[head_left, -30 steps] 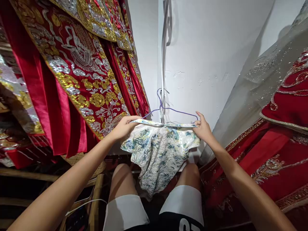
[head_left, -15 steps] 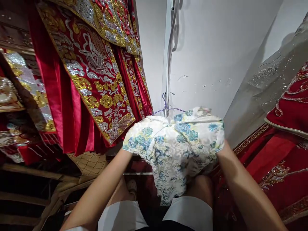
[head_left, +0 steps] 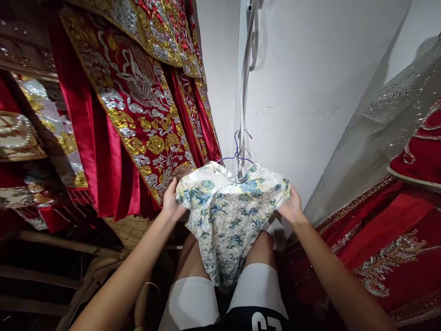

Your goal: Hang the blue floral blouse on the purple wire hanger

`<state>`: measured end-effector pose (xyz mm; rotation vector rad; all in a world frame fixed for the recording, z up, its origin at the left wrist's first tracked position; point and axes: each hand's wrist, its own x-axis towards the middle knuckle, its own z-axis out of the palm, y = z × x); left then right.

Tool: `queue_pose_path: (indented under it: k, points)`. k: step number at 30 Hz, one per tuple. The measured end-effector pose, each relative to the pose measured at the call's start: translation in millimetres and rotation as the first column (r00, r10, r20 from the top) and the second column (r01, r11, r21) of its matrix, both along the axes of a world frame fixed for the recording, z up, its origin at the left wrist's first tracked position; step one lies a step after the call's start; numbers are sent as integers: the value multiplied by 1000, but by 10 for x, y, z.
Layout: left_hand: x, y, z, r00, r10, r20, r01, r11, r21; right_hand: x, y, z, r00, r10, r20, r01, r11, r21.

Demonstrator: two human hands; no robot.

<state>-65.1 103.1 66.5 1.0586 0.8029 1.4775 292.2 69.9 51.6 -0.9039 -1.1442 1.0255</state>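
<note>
Floral top point(head_left: 234, 216) on hanger point(head_left: 236, 146), between left hand point(head_left: 172, 202) and right hand point(head_left: 291, 207), fingers look clamped on sleeve edges tho tips mostly hidden from here. Prob light, floppy, bit slippery if silky, shoulders seem best spot to grab

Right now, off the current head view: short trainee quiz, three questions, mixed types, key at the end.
1. True or false: the left hand and right hand each hold a sleeve of the floral top.
2. What colour is the hanger? A) green B) purple C) orange
3. Fill in: the red garment with gold and silver embroidery is on the ____ side of the picture.

Key: 1 true; 2 B; 3 left
</note>
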Motion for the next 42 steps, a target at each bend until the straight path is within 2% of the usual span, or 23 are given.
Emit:
queue_pose_path:
  k: [2, 4, 7, 9, 11, 12, 13, 14, 15, 16, 17, 18, 19, 20, 22, 25, 27, 29, 32, 35, 38, 40, 42]
  points:
    - [-101, 29, 186, 998, 25, -60, -26, 1000, -12, 135, 40, 181, 992, -40, -117, 38, 999, -20]
    - [-150, 48, 399, 979, 52, -196, -47, 998, 32, 192, 44, 414, 989, -61, -136, 63, 998, 15]
    - [-127, 53, 669, 845, 122, -521, 8, 971, 240, 48, -63, 734, 996, -36, -83, 45, 992, 115]
    - [-64, 49, 734, 698, 225, -680, 55, 929, 365, -162, -231, 866, 999, 52, 0, -51, 988, 146]
    - [21, 41, 675, 646, 334, -686, 20, 891, 453, -382, -457, 921, 957, 261, 126, -276, 954, 121]
    - [68, 35, 606, 675, 375, -636, -26, 873, 487, -477, -574, 925, 877, 425, 222, -449, 891, 70]
    - [119, 27, 523, 727, 396, -561, -77, 859, 505, -555, -681, 915, 750, 576, 325, -606, 795, -13]
    - [174, 16, 437, 785, 400, -473, -131, 853, 505, -619, -770, 893, 603, 675, 426, -704, 701, -114]
    - [235, 3, 359, 839, 391, -379, -180, 856, 485, -671, -833, 858, 490, 699, 521, -727, 658, -198]
    - [305, -14, 297, 887, 364, -286, -214, 870, 444, -716, -867, 809, 443, 650, 618, -686, 689, -233]
    - [384, -37, 258, 931, 313, -190, -223, 896, 384, -761, -870, 745, 449, 536, 715, -603, 772, -201]
    - [474, -65, 244, 970, 226, -93, -188, 932, 309, -808, -848, 665, 474, 373, 797, -494, 862, -109]
    - [572, -100, 252, 995, 103, 4, -102, 968, 228, -860, -804, 573, 482, 199, 854, -395, 918, 9]
    - [676, -141, 276, 994, -40, 101, 23, 987, 159, -915, -748, 470, 461, 47, 886, -331, 936, 123]
    - [874, -234, 344, 923, -290, 251, 278, 957, 85, -1017, -633, 258, 385, -154, 910, -291, 916, 278]
    - [1019, -329, 368, 856, -435, 278, 431, 899, 79, -1057, -539, 14, 355, -313, 881, -206, 893, 400]
    - [946, -322, 276, 874, -442, 201, 436, 897, 74, -954, -532, -47, 381, -400, 834, -82, 883, 461]
    - [757, -274, 111, 905, -406, 127, 409, 913, 0, -755, -530, -20, 387, -503, 773, 75, 852, 518]
    - [443, -228, -171, 933, -350, 84, 359, 917, -175, -407, -461, 150, 347, -635, 690, 311, 772, 554]
    - [341, -278, -405, 938, -325, 119, 344, 916, -205, -202, -303, 383, 303, -701, 646, 449, 703, 552]
    - [453, -391, -626, 964, -225, 138, 246, 956, -158, -221, -167, 573, 286, -690, 665, 415, 715, 563]
    - [551, -497, -789, 987, -156, 38, 160, 977, -143, -300, -160, 646, 287, -658, 696, 323, 751, 576]
    - [621, -629, -955, 980, -152, -125, 133, 981, -144, -366, -234, 669, 292, -639, 711, 237, 769, 594]
